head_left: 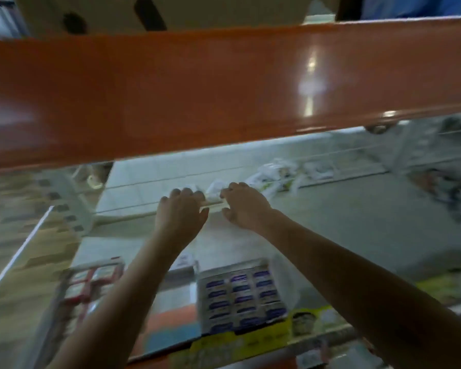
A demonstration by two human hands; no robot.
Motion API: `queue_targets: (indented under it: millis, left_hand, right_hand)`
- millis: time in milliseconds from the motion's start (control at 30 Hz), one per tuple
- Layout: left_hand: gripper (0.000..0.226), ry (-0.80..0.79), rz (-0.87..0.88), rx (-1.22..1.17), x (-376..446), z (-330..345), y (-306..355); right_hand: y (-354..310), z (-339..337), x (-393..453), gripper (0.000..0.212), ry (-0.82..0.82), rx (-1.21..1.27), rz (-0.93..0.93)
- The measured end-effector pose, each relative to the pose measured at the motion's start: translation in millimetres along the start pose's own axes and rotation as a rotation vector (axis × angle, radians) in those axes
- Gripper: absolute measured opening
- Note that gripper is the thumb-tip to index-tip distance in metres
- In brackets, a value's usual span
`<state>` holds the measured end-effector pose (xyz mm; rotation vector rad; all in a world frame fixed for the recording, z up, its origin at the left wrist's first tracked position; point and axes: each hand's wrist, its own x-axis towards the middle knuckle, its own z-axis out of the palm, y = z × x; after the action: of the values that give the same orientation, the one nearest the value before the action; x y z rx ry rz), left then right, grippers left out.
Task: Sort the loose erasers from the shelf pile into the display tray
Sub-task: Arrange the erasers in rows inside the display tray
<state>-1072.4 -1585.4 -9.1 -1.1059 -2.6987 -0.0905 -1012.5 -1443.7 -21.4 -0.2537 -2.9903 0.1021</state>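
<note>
Nearest to me, low on the shelf, sits the display tray [241,299], a flat box already filled with neat rows of erasers in blue-and-white wrappers. To its left stands a red-framed box [91,283] of other stock, too blurred for me to read. A yellow printed strip [250,342] runs along the shelf edge in front of the tray.

My two forearms reach over the tray toward the back of the shelf. My left hand [181,211] is knuckles-up, its fingers curled downward over a thin wire rail [133,203] that crosses the shelf; whether it holds anything under the fingers I cannot tell. My right hand [244,206] is just beside it, fingers also bent down, the thumb spread low. Between the two hands, touching my fingertips, lies a small white packet [213,197] from the loose eraser pile [272,177]. My right fingers seem to close on its end, though the blur keeps me from being sure of the grip.

The rest of the pile lies scattered just beyond my right hand, white wrapped pieces spreading to the right along the pale shelf floor [149,177].

Above everything, a broad orange beam [197,89] spans the view, glossy with a light reflection, and cardboard boxes [197,9] rest on top of it.
</note>
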Motion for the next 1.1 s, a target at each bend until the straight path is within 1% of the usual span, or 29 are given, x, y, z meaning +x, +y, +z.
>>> queue_targets:
  millis: [200,400,500,600,700,867,900,967,1100]
  left_hand:
    - [0.038,-0.008,0.275,-0.068,60,10,126]
    - [0.042,-0.104,0.495,-0.121,96,22,257]
    - [0.044,-0.137,0.592,-0.158,108,29,318]
    - [0.046,-0.186,0.657,-0.163,116,35,377]
    - [0.047,-0.244,0.704,-0.176,121,45,433]
    - [0.042,-0.207,0.747,-0.179,122,60,491]
    - [0.041,-0.209,0.743,-0.181,124,63,499]
    - [0.039,-0.194,0.725,-0.172,128,70,509]
    - [0.041,-0.188,0.661,-0.145,140,82,513]
  right_hand:
    - [123,-14,-57,0.039,0.006,0.004,0.325]
    - [235,-28,-127,0.043,-0.051,-0.048,0.572]
    - [284,-32,-165,0.043,-0.084,-0.036,0.687]
    - [331,-33,-204,0.042,-0.082,-0.001,0.786]
    - [372,-38,-243,0.041,-0.096,-0.01,0.882]
    - [422,-38,-298,0.039,-0.054,-0.065,0.986]
    - [427,-39,-306,0.037,-0.039,-0.044,1.018]
    - [434,-38,-319,0.032,-0.005,-0.044,1.011]
    - [440,-30,-328,0.036,0.078,-0.033,1.01]
